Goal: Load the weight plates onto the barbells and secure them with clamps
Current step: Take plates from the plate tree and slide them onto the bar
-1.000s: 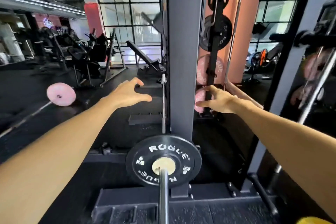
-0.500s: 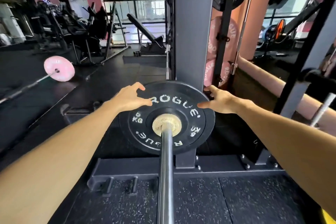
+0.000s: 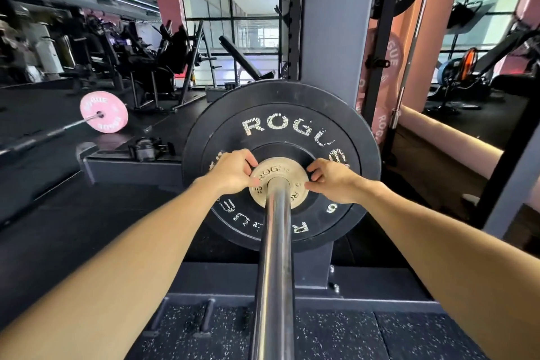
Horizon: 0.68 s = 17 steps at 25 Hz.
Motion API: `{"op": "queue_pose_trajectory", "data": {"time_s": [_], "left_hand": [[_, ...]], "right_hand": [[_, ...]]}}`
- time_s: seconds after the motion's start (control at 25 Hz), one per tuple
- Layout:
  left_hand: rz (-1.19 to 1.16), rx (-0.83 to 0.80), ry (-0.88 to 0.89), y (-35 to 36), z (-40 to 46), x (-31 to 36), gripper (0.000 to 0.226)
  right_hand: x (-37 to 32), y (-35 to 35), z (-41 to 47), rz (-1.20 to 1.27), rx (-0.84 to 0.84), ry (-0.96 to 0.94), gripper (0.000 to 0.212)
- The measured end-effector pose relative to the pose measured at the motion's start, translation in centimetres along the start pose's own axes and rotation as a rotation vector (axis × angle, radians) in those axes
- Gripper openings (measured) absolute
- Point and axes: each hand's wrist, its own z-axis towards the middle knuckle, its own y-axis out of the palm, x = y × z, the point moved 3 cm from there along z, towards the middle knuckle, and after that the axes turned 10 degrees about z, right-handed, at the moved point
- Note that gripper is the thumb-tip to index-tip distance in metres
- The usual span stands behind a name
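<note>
Now hands [image 3: 233, 174] on small plate [image 3: 279, 183]

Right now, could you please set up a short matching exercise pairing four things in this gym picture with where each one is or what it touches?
Things:
1. small silver plate
2. pink plate
3. black plate
4. clamp

Places:
A. on the far barbell at left
B. pinched at both edges by the hands
C. lying on the rack base, left of the bar
D. on the near bar, behind the small plate

Pairs: 1-B, 2-A, 3-D, 4-C
</note>
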Motion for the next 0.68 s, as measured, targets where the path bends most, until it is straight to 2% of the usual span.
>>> {"op": "queue_pose_trajectory", "data": {"time_s": [0.12, 0.28, 0.44, 0.68], "left_hand": [[-0.075, 0.081, 0.0, 1.0, 0.0, -0.5, 0.039], [0.001, 0.058, 0.002, 2.2, 0.2, -0.9, 0.022], [-0.018, 0.085, 0.011, 3.5, -0.1, -1.4, 0.011], [0.029, 0.125, 0.056, 2.9, -2.3, -0.7, 0.005]], "right_hand": [[-0.1, 1.9, 0.7, 0.023, 0.098, -0.016, 0.047], [-0.8, 2.6, 0.5, 0.069, 0.139, -0.02, 0.042], [-1.5, 2.4, -0.2, -0.014, 0.138, -0.051, 0.014], [-1.4, 2.8, -3.1, 0.03, 0.15, -0.084, 0.013]]}}
